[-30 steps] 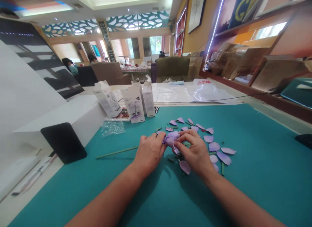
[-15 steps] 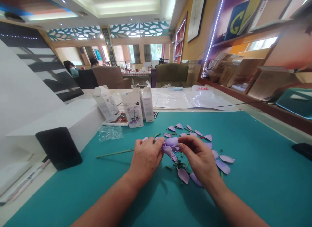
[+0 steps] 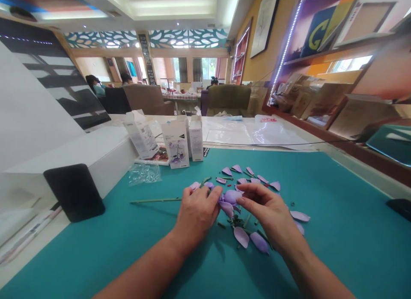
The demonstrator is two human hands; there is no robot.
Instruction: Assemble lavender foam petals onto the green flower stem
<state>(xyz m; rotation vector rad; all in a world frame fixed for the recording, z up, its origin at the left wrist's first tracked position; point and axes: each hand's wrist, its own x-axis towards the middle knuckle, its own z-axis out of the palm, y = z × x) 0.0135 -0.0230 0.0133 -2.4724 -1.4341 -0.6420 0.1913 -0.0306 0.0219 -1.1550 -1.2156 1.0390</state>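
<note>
**A:** Specimen location?

**B:** A lilac foam flower bud point(image 3: 231, 197) with layered, cupped petals sits between the 2 hands, at centre frame, over the teal mat point(image 3: 337, 247) covering the desk. A thin green wire stem point(image 3: 156, 200) extends left from beneath the left hand point(image 3: 196, 215). The fingers hide whether it joins the bud.

**A:** Finger state?

**B:** Left fingers point(image 3: 205, 195): curled closed around the bud's left side, apparently gripping it. Right hand point(image 3: 268, 213): fingers point(image 3: 248, 192) extended and partly open, tips at the bud's right side. Contact with a petal seems likely, but I cannot tell whether they are pinching it.

**A:** Nearby items?

**B:** Loose teardrop-shaped lilac foam petals point(image 3: 241, 237) lie just below the hands and in a scattered arc beyond them. Short green stem pieces point(image 3: 236, 222) lie under the bud. Farther off are 3 white product boxes point(image 3: 175, 145) and a clear plastic bag point(image 3: 144, 174).

**A:** Failure risks?

**B:** 1: Excess pinch force could crease a thin foam petal. 2: A looser left grip could let the bud turn or drop, and its lower petals could shift. 3: Wrist movement across the mat could drag the loose petals and stem pieces out of place.
</note>
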